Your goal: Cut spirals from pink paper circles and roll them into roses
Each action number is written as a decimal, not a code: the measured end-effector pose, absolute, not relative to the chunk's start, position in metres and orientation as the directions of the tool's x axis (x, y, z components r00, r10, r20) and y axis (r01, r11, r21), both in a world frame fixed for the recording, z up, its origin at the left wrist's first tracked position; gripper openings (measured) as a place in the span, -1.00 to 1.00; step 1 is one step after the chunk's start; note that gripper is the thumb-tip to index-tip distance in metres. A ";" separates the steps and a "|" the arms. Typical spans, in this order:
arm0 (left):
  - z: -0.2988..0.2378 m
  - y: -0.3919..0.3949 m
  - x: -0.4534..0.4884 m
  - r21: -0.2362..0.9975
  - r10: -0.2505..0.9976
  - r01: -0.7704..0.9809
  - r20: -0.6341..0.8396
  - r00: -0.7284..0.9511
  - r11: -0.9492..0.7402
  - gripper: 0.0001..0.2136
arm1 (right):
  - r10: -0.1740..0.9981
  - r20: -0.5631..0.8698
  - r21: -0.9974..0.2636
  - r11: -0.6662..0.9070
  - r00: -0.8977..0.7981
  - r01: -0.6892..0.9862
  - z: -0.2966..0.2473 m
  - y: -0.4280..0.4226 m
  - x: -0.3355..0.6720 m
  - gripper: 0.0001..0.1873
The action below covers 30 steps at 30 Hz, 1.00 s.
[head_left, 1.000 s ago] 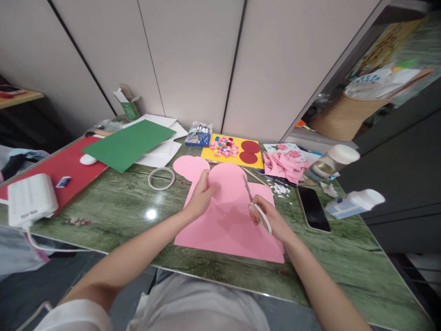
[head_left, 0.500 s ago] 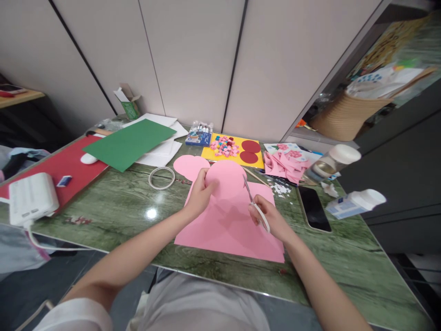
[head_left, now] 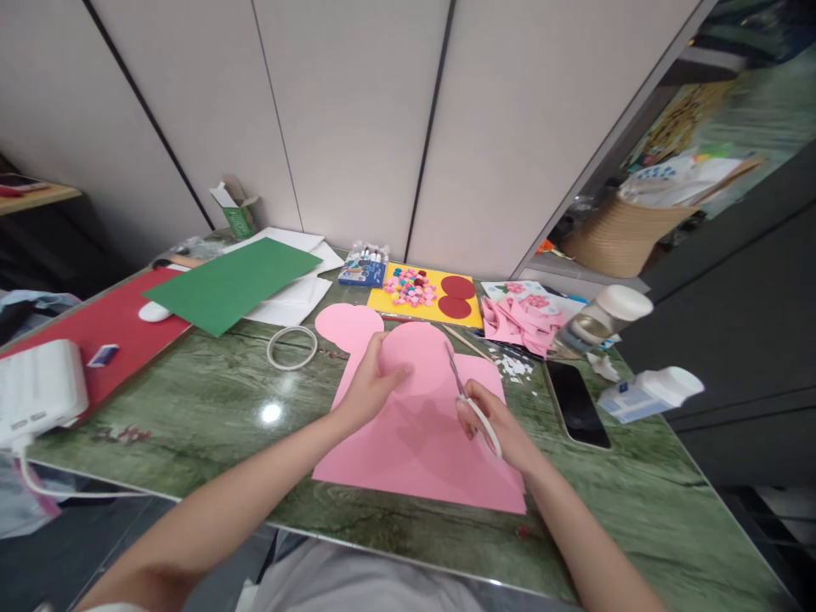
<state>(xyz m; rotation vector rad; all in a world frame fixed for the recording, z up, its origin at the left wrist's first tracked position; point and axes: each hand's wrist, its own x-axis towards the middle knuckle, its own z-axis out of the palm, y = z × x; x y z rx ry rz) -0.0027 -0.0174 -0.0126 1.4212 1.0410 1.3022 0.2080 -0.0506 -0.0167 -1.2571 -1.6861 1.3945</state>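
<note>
Between thumb and fingers, my left hand (head_left: 373,384) grips the left side of a rounded pink paper cutout (head_left: 417,353). My right hand (head_left: 490,416) is closed on white-handled scissors (head_left: 483,422), whose blades touch the cutout's right edge. Underneath both hands lie pink paper sheets (head_left: 408,467), flat on the table. Another pink rounded cutout (head_left: 348,325) rests just behind my left hand. Past the cutouts is a yellow sheet (head_left: 379,302) bearing small coloured pompoms (head_left: 411,287) and two dark red paper circles (head_left: 457,287).
To the left are a tape roll (head_left: 291,348), green paper (head_left: 235,280), a red sheet (head_left: 121,327) and a white power bank (head_left: 39,391). On the right are pink scraps (head_left: 523,319), white paper bits (head_left: 513,367), a phone (head_left: 579,404) and two white-capped bottles (head_left: 603,319).
The view has tilted slightly, so most things sit a little lower in it. Both hands keep their holds, with the scissors still at the cutout's right edge.
</note>
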 end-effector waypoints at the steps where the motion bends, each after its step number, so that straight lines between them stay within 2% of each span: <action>1: -0.012 -0.017 -0.003 0.976 0.971 0.003 0.219 0.092 -0.220 -0.66 | 0.925 -0.113 -0.958 -0.005 -0.362 0.285 -0.017 -0.050 0.208 -0.72; 20: -0.005 -0.010 -0.014 0.970 0.962 0.000 0.239 0.135 -0.241 -0.62 | 0.917 -0.089 -0.962 0.021 -0.388 0.272 -0.019 -0.050 0.210 -0.76; 22: -0.006 -0.009 -0.013 0.977 0.971 -0.036 0.213 0.105 -0.210 -0.61 | 0.918 -0.076 -0.966 0.028 -0.389 0.255 -0.020 -0.049 0.209 -0.76; 27: -0.017 -0.011 -0.003 0.965 0.993 -0.256 0.073 0.088 -0.048 -0.62 | 0.930 -0.080 -0.971 0.008 -0.358 0.237 -0.025 -0.048 0.208 -0.74; 30: -0.020 -0.014 0.001 0.980 0.993 -0.190 0.082 0.080 -0.066 -0.60 | 0.934 -0.094 -0.970 -0.008 -0.346 0.241 -0.027 -0.048 0.208 -0.73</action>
